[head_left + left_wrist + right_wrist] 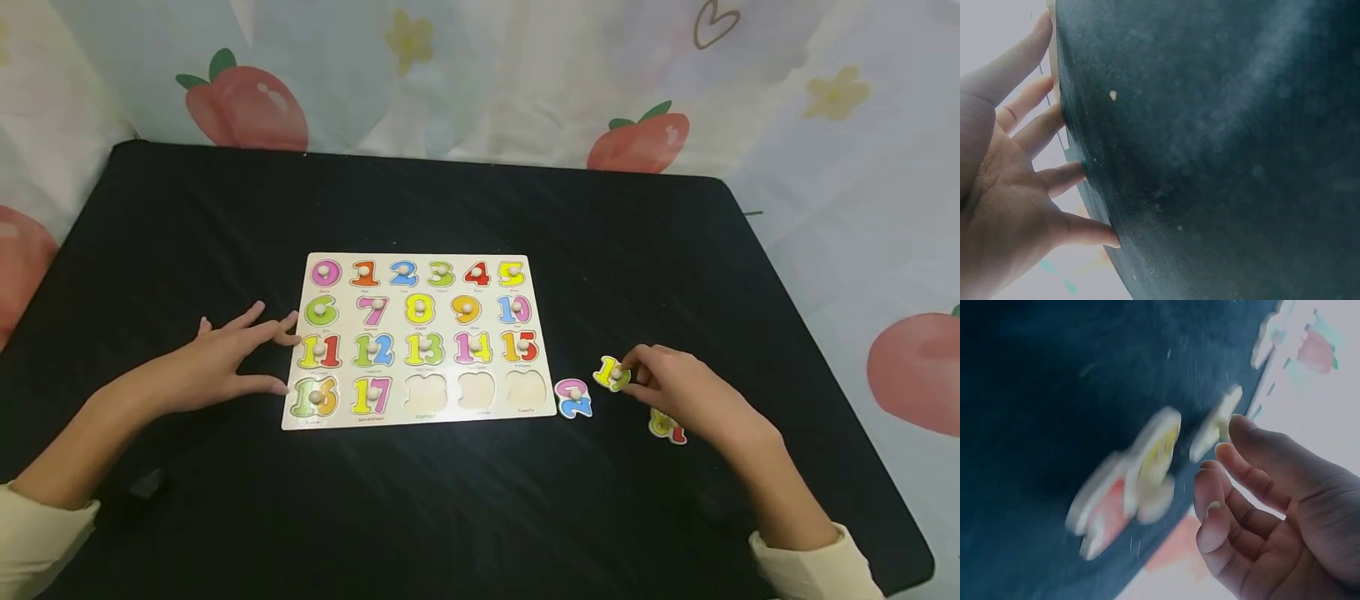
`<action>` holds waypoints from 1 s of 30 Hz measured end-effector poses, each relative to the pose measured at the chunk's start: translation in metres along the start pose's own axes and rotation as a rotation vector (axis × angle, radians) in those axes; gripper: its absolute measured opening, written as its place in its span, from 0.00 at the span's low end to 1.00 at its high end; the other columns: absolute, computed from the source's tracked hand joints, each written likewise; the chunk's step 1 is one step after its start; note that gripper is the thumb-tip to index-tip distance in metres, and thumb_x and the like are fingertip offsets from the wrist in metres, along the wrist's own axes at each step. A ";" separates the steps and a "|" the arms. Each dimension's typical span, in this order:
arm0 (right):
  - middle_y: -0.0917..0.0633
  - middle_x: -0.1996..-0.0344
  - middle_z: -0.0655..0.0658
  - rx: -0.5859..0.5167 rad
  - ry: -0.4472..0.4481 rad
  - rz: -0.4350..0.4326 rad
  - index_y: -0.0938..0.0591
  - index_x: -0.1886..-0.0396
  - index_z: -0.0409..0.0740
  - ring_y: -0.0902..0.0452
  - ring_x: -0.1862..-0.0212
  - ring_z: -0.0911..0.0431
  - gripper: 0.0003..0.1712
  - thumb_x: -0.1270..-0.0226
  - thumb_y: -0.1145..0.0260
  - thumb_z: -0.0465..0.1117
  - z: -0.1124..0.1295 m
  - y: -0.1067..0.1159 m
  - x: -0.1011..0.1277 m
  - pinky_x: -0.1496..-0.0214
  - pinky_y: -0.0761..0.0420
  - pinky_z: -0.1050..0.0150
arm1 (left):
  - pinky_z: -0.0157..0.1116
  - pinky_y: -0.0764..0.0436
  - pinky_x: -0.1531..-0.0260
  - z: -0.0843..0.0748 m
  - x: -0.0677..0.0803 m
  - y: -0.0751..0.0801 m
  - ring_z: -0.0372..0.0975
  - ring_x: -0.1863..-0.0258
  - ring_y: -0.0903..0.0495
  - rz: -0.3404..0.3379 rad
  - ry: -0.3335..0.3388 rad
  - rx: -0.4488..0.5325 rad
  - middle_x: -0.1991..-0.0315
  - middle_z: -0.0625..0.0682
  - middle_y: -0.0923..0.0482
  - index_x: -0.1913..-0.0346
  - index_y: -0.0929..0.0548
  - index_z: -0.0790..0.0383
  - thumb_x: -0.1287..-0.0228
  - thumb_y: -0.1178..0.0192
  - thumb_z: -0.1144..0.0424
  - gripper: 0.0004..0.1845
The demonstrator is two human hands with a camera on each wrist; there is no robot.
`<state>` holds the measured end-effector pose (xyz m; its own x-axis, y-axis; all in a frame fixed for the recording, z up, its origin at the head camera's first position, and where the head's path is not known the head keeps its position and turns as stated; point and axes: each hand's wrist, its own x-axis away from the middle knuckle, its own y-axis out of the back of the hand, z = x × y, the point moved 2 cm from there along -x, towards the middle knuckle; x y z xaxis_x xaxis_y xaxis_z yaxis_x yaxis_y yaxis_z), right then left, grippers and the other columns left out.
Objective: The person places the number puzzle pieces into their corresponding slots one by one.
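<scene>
Left hand (225, 358): lay flat on the table (187, 208), fingers (255, 317) spread, tips touching the left edge of the puzzle board (417, 340).
Board: 0 through 17 were seated; the three recesses at the right end of its bottom row stood empty.
Loose pieces: one blue-pink piece (573, 398) just right of the board; another (666, 425) farther right, partly under the wrist.
Right hand (678, 387): right of the board, fingers pinching the yellow piece (611, 372).
Remaining: three pieces, judged.

yellow-green number piece (612, 373): wooden knob, flat on black table, right of board, fingertips touching | puzzle board (417, 340): flat, three bottom-right slots empty
</scene>
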<state>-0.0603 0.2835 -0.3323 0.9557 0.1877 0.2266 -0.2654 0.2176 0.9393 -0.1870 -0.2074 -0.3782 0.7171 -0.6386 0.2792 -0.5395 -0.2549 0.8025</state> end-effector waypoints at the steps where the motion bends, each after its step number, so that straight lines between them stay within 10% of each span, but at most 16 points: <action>1: 0.25 0.75 0.53 0.006 -0.006 -0.008 0.20 0.61 0.37 0.31 0.74 0.61 0.12 0.44 0.29 0.35 -0.003 0.001 0.007 0.72 0.26 0.63 | 0.75 0.63 0.51 0.000 0.000 0.001 0.61 0.30 0.60 -0.001 -0.002 -0.002 0.29 0.60 0.46 0.37 0.29 0.57 0.54 0.29 0.43 0.41; 15: 0.30 0.80 0.56 -0.066 -0.028 0.073 0.24 0.74 0.41 0.37 0.78 0.64 0.05 0.46 0.38 0.28 -0.007 0.000 0.036 0.77 0.33 0.68 | 0.76 0.62 0.52 0.002 -0.001 -0.002 0.63 0.31 0.59 -0.004 -0.022 0.000 0.30 0.61 0.46 0.37 0.29 0.58 0.55 0.30 0.41 0.42; 30: 0.28 0.77 0.55 -0.016 0.132 0.014 0.23 0.70 0.45 0.33 0.74 0.62 0.05 0.41 0.34 0.33 0.089 -0.006 -0.015 0.74 0.29 0.70 | 0.76 0.62 0.53 0.002 -0.001 -0.003 0.63 0.31 0.59 -0.011 -0.039 0.015 0.30 0.62 0.46 0.38 0.29 0.57 0.55 0.31 0.41 0.42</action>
<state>-0.0615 0.1944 -0.3180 0.9273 0.3147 0.2025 -0.2812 0.2290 0.9319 -0.1875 -0.2077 -0.3821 0.7055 -0.6633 0.2497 -0.5385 -0.2727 0.7972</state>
